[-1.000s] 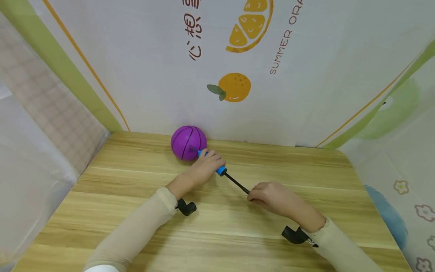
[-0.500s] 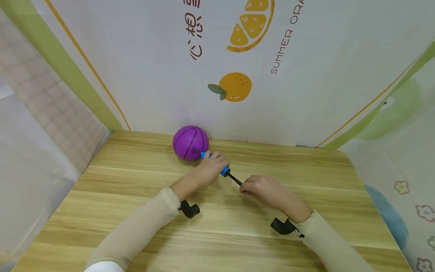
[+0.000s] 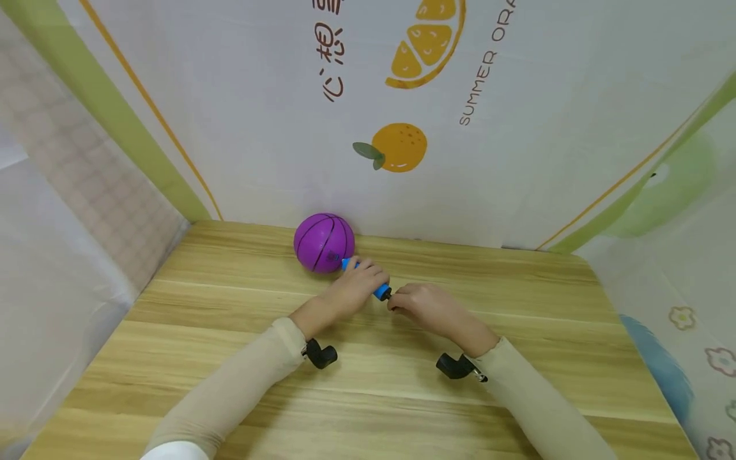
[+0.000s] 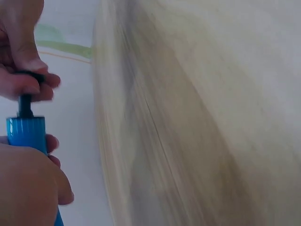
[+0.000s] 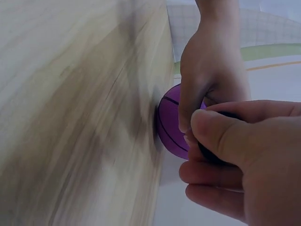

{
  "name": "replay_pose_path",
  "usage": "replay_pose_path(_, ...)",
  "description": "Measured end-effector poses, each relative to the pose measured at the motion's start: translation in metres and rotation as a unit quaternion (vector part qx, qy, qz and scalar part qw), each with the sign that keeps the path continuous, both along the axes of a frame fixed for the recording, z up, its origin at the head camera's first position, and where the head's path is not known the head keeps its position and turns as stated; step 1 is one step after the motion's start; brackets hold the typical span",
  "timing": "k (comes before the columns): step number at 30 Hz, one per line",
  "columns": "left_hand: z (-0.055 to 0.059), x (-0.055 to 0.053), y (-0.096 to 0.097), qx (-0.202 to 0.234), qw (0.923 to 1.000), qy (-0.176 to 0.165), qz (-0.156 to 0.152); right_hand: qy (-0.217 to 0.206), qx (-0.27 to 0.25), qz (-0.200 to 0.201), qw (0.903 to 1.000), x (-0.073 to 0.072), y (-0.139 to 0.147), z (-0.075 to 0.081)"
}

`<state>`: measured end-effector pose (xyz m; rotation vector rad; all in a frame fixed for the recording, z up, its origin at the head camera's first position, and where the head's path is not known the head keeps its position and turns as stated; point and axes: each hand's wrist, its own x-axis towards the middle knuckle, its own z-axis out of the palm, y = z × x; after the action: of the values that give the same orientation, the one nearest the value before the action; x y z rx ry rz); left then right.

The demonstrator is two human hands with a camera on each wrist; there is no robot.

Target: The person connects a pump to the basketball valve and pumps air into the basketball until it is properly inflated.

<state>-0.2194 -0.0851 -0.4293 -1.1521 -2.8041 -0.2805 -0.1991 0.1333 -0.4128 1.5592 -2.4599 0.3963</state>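
Observation:
A blue hand pump [image 3: 382, 292] with a black plunger runs slantwise between the two hands. My left hand [image 3: 358, 286] is wrapped around its blue barrel, seen also in the left wrist view as a blue tube [image 4: 27, 133]. With thumb and fingers, my right hand [image 3: 434, 310] grips the black handle [image 4: 32, 75] at the plunger's end, close to the barrel. A purple ball [image 3: 324, 243] with black basketball lines sits at the pump's far end. Whether the pump's tip enters the ball cannot be made out.
The wooden table [image 3: 368, 409] carries the ball near its back edge. Behind it hangs a white printed curtain [image 3: 276, 153] with orange drawings. More cloth hangs at both sides. Each wrist wears a small black camera mount [image 3: 322, 355].
My right hand has moved up and left, pushing the plunger into the barrel, so little rod shows now. The left hand, pump and ball have shifted slightly right.

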Motion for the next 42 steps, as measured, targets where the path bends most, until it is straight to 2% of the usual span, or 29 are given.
replay_pose_path(5,0.001,-0.002,-0.003,-0.001,0.9999,-0.004,-0.010,0.019,0.007,0.017,0.9996,0.004,0.006,-0.001)
replay_pose_path(10,-0.001,-0.004,-0.007,-0.007,0.9999,0.010,-0.005,0.009,0.011,0.024,0.9996,0.015,0.022,0.001)
replay_pose_path(18,0.001,-0.004,-0.007,-0.003,1.0000,0.005,-0.007,-0.046,0.032,0.019,0.9983,0.034,0.047,0.012)
replay_pose_path(23,0.001,0.001,-0.004,-0.007,0.9999,-0.008,-0.004,-0.087,0.054,0.010,0.9947,0.039,0.053,0.017)
replay_pose_path(25,0.001,0.003,-0.002,-0.010,0.9999,-0.009,-0.006,-0.088,0.060,0.006,0.9943,0.039,0.051,0.018)
replay_pose_path(32,-0.001,0.003,0.002,-0.023,0.9997,0.007,0.002,-0.048,0.061,-0.006,0.9970,0.026,0.033,0.017)
replay_pose_path(38,-0.002,0.004,0.005,-0.041,0.9991,0.002,0.005,-0.050,0.068,-0.019,0.9962,0.013,0.016,0.013)
replay_pose_path(42,-0.003,0.005,0.007,-0.035,0.9994,0.000,0.001,-0.040,0.071,-0.026,0.9963,0.007,0.006,0.010)
